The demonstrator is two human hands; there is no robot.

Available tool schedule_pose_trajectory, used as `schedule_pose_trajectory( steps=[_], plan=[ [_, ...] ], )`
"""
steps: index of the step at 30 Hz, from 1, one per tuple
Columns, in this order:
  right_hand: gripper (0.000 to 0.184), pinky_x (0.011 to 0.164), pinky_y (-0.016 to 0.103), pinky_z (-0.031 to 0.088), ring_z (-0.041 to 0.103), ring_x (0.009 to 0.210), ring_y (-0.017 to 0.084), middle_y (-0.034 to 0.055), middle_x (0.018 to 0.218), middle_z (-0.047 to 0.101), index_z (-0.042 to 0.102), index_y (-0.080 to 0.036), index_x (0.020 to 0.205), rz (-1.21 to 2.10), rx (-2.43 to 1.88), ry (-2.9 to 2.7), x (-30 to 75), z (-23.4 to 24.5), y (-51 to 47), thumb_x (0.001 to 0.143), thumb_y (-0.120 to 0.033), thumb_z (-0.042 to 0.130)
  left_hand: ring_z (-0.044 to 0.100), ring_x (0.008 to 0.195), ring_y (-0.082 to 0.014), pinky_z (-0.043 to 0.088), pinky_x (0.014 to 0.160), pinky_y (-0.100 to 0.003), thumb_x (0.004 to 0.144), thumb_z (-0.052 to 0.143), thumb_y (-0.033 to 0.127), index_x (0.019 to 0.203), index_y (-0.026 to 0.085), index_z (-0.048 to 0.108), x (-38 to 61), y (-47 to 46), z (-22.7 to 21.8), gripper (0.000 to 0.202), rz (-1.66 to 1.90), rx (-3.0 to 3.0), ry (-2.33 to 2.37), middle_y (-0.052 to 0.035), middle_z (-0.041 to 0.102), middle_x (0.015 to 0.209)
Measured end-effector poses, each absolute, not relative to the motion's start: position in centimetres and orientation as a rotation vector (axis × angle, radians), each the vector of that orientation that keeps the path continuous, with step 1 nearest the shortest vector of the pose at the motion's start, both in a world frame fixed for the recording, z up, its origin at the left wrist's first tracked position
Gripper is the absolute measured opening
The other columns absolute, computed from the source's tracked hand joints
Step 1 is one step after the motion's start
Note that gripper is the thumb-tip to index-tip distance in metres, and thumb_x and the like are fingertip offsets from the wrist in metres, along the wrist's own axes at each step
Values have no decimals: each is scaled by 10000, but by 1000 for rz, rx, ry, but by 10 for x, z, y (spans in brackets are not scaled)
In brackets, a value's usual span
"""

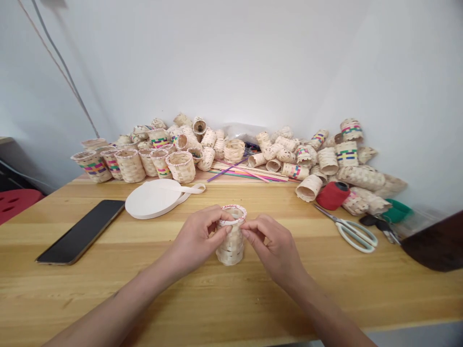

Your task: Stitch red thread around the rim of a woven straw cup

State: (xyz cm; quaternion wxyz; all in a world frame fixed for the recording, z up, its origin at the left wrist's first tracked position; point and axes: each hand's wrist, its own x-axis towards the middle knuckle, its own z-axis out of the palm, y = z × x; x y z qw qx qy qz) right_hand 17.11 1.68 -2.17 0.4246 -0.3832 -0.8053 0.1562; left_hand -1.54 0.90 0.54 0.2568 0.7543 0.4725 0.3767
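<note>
A small woven basket (230, 246) of pale split strips stands on the wooden table (231, 294) between my hands. A white band edged in pink runs around its rim. My left hand (195, 236) pinches the rim on the left side. My right hand (273, 246) grips the rim's right side with its thumb and fingertips. My fingers hide part of the band and the basket's near wall. To the upper left lies a roll of white tape (154, 198), its loose end trailing right.
A black phone (81, 231) lies at the left. Steel scissors with white handles (356, 231) and a red thread spool (333, 195) lie at the right. A large heap of woven baskets (289, 154) and coloured strips (249, 172) lines the back wall. A dark object overhangs the right edge.
</note>
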Motion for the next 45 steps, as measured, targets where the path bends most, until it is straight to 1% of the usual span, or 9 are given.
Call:
schedule_pose_trajectory(
  steps=[5, 11, 15, 18, 21, 27, 32, 40, 45],
  plan=[
    [99, 613, 250, 402, 545, 694, 151, 9, 718, 573, 658, -187, 854, 359, -881, -1997, 173, -24, 22, 882, -146, 573, 483, 633, -117, 339, 569, -215, 825, 539, 149, 828, 189, 657, -16, 9, 6, 125, 1025, 2061, 1271, 21, 579, 713],
    [126, 620, 260, 421, 544, 700, 157, 31, 723, 591, 664, -169, 840, 274, -666, -2027, 178, -28, 38, 901, -151, 556, 510, 651, -125, 352, 573, -218, 814, 541, 152, 838, 196, 668, -16, 9, 7, 137, 1007, 2045, 1255, 15, 596, 731],
    [163, 607, 263, 406, 527, 693, 157, 46, 732, 600, 668, -157, 838, 67, -594, -2117, 180, -23, 45, 915, -139, 525, 503, 637, -132, 342, 558, -231, 822, 528, 184, 860, 200, 675, -16, 9, 8, 152, 958, 2038, 1299, 3, 604, 748],
    [188, 601, 265, 379, 500, 682, 153, 39, 715, 607, 671, -159, 846, -140, -556, -2185, 183, -18, 47, 916, -107, 504, 504, 644, -136, 340, 559, -237, 831, 523, 211, 869, 200, 672, -17, 9, 6, 155, 944, 2041, 1313, -4, 612, 765],
    [180, 568, 260, 344, 469, 651, 146, 26, 683, 586, 684, -169, 860, -274, -583, -2193, 186, -15, 46, 905, -102, 523, 500, 640, -136, 337, 559, -240, 838, 519, 226, 850, 199, 669, -17, 10, 6, 153, 957, 2046, 1314, -4, 611, 756],
    [186, 573, 241, 371, 484, 653, 136, 32, 690, 578, 690, -165, 889, -227, -616, -2113, 190, -15, 39, 891, -79, 525, 506, 651, -137, 340, 566, -241, 827, 524, 201, 840, 194, 673, -16, 10, 9, 150, 956, 2035, 1311, -4, 616, 759],
    [187, 571, 248, 368, 488, 658, 140, 36, 700, 588, 689, -157, 878, -223, -596, -2129, 188, -10, 40, 878, -60, 530, 502, 642, -132, 343, 562, -237, 828, 525, 199, 840, 190, 675, -16, 9, 10, 150, 956, 2024, 1304, -3, 616, 758],
    [193, 566, 245, 374, 487, 655, 137, 33, 699, 589, 685, -166, 892, -170, -594, -2146, 188, -10, 42, 896, -83, 510, 499, 639, -131, 342, 554, -234, 836, 529, 217, 845, 197, 670, -17, 11, 6, 143, 965, 2028, 1305, 3, 604, 750],
    [196, 575, 245, 369, 485, 661, 136, 26, 700, 584, 682, -176, 900, -204, -592, -2159, 189, -11, 43, 904, -98, 502, 493, 634, -130, 340, 557, -236, 838, 530, 214, 855, 201, 675, -17, 11, 7, 147, 960, 2026, 1306, 3, 603, 747]
  ],
)
